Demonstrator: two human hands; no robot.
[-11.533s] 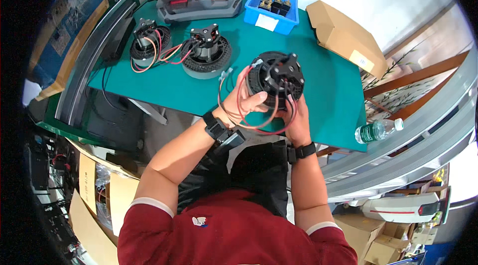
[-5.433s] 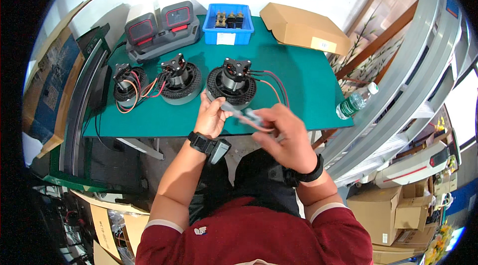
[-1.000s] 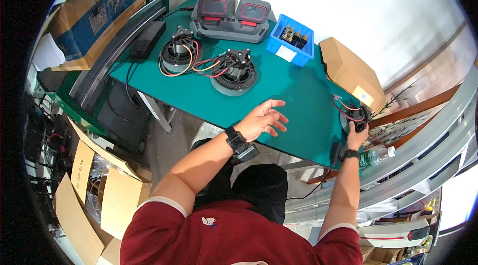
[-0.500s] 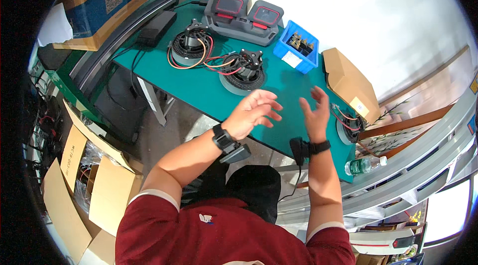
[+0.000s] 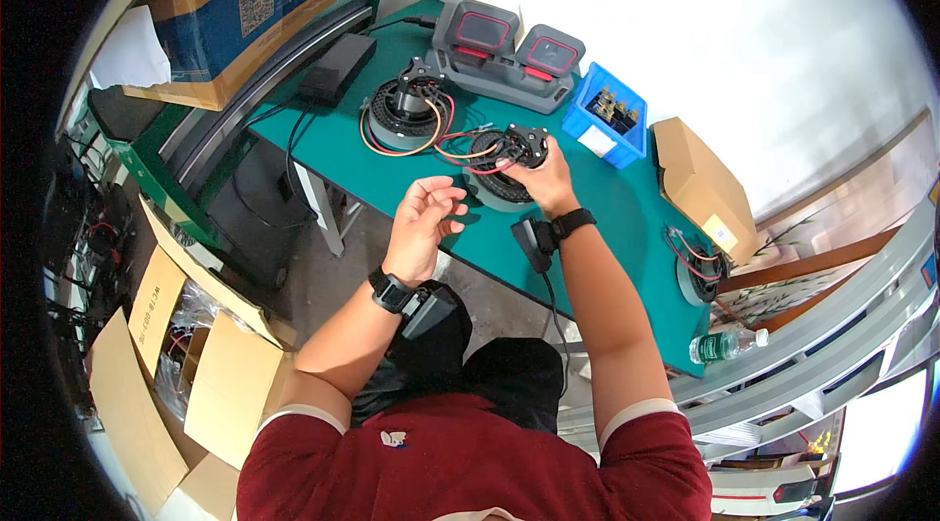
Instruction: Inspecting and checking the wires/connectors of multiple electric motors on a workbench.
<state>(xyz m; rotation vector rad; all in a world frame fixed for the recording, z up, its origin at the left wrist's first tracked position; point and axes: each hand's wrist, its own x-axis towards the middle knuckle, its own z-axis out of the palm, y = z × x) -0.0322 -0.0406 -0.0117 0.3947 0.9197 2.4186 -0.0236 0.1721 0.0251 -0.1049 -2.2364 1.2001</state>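
My right hand (image 5: 541, 179) grips the middle black round motor (image 5: 507, 165) with red and black wires on the green table (image 5: 627, 217). My left hand (image 5: 425, 224) hovers just left of it, fingers curled and apart, holding nothing. A second black motor (image 5: 406, 110) with an orange wire loop sits further left. A third motor (image 5: 699, 271) lies near the table's right end, away from both hands.
A grey case with two red-edged lids (image 5: 504, 51) and a blue parts bin (image 5: 609, 116) stand at the table's back. A cardboard box (image 5: 700, 188) lies at the right. A plastic bottle (image 5: 723, 345) rests by the right edge. Cardboard boxes (image 5: 196, 374) clutter the floor at left.
My right hand has left the motor at the table's right end and moved left onto the middle motor. My left hand has risen over the table beside it.
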